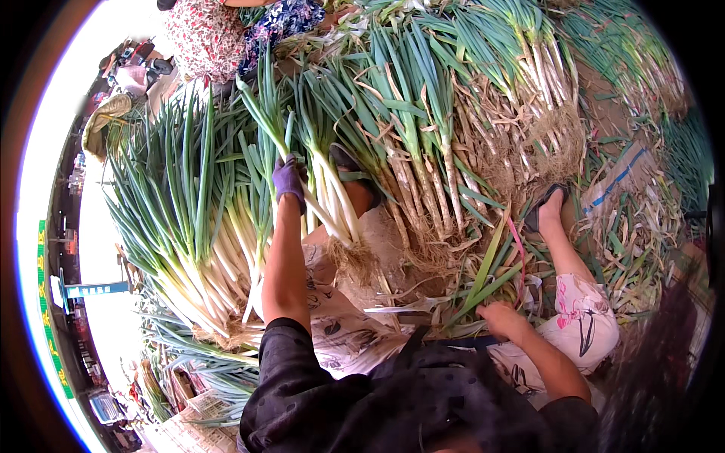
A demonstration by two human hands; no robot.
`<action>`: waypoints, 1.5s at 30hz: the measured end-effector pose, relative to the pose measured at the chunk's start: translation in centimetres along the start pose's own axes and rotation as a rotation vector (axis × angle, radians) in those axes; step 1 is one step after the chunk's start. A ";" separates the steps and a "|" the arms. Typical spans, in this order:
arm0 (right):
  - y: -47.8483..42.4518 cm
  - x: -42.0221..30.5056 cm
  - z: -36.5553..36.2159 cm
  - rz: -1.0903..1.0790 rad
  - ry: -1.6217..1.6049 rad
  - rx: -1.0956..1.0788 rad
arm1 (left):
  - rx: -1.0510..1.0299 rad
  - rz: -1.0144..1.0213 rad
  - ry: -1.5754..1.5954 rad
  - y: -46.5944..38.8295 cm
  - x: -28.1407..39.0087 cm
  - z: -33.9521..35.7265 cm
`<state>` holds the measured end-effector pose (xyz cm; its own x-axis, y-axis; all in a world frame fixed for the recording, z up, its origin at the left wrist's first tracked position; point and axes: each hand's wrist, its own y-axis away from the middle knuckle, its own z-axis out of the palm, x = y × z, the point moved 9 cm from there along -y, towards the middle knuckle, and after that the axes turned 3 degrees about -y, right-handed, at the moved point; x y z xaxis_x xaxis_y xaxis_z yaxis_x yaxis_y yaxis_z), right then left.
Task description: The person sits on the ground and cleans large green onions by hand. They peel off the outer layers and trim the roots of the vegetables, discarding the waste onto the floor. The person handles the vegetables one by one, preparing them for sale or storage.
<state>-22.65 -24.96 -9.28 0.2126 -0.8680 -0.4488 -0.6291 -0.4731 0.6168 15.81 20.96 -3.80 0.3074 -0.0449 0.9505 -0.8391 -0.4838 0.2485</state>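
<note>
My left hand [289, 176], in a purple glove, is shut around a green onion stalk [320, 212]. Its green leaves rise above the fist and its white shank slants down to the right. Beside it stands a bunch of peeled white green onions [338, 198] with a tangle of roots [350, 257] at the bottom. My bare right hand [503, 320] is low in front of my body with curled fingers, close to some long green leaves [481, 283] and a pink strip [517, 246]. Whether it grips any of them is unclear.
Left of my arm leans a large pile of cleaned green onions [187, 243]. Unpeeled green onions [422, 187] with dry skins lie ahead, with more bundles [546, 85] beyond. Leaf scraps [640, 243] litter the ground at right. Another person [204, 39] is at the top left.
</note>
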 end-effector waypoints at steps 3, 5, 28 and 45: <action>-6.5 -1.5 -8.9 -0.008 -0.289 0.314 | 0.322 0.205 -1.014 -2.1 -2.5 -6.5; -10.3 1.5 -12.5 0.018 -0.283 0.628 | 0.327 0.298 -1.119 3.1 1.7 -2.5; -8.3 2.2 -9.1 0.247 -0.899 0.504 | -0.674 -0.602 0.590 24.1 -11.5 27.5; -13.4 1.6 -11.9 0.463 -1.023 0.526 | -0.390 -0.254 0.962 16.5 -5.2 19.3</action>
<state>-4.94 -21.80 -10.57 -0.6420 -0.3085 -0.7019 -0.7632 0.1703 0.6233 8.99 -3.63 -8.24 0.1531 0.8090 0.5675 -0.9384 -0.0610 0.3401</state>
